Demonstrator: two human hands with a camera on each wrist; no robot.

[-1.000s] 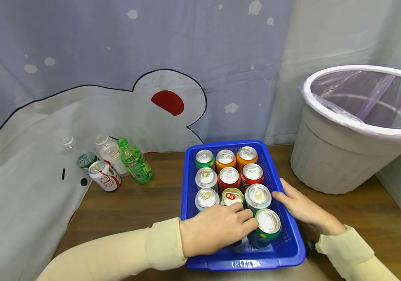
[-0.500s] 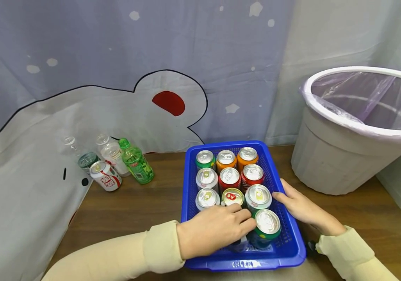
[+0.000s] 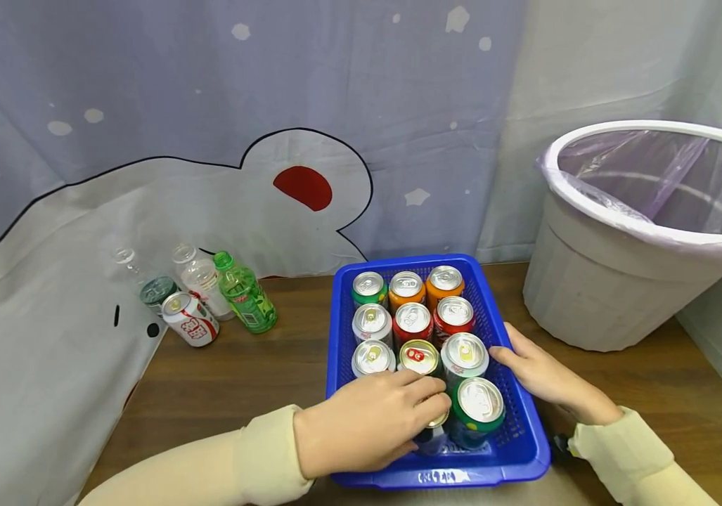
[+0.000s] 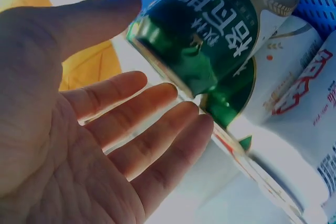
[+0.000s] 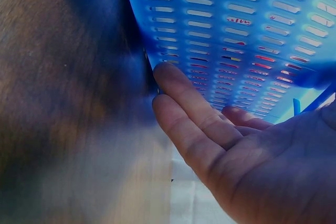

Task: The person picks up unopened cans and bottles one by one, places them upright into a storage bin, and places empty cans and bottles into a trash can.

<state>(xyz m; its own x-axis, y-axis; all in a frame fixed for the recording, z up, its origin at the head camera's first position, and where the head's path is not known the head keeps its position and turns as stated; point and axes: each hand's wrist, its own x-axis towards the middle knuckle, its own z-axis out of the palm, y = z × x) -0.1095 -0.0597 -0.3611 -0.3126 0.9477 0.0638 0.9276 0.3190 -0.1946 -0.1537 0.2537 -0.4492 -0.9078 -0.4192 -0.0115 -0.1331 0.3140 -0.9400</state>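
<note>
A blue plastic basket (image 3: 439,478) holds several upright drink cans in rows. My left hand (image 3: 370,422) is over its near left part, beside a gold-topped can (image 3: 440,421) that the fingers partly cover. In the left wrist view the fingers are spread and slightly bent, the thumb tip right at the edge of a green can (image 4: 210,35) with white lettering. A green-sided can (image 3: 479,402) stands to the right of the fingers. My right hand (image 3: 540,369) grips the basket's right side, thumb over the rim and fingers along the perforated outer wall (image 5: 210,40).
At the left back, a white-and-red can (image 3: 190,320) leans by a green bottle (image 3: 245,295) and clear bottles (image 3: 204,277). A large white bin (image 3: 595,281) with a purple liner stands at the right. A patterned curtain (image 3: 177,84) hangs behind the wooden table (image 3: 228,372).
My left hand has drawn back a little to the left, and the gold top of the can under its fingers has come into view. The right hand and the basket have stayed put.
</note>
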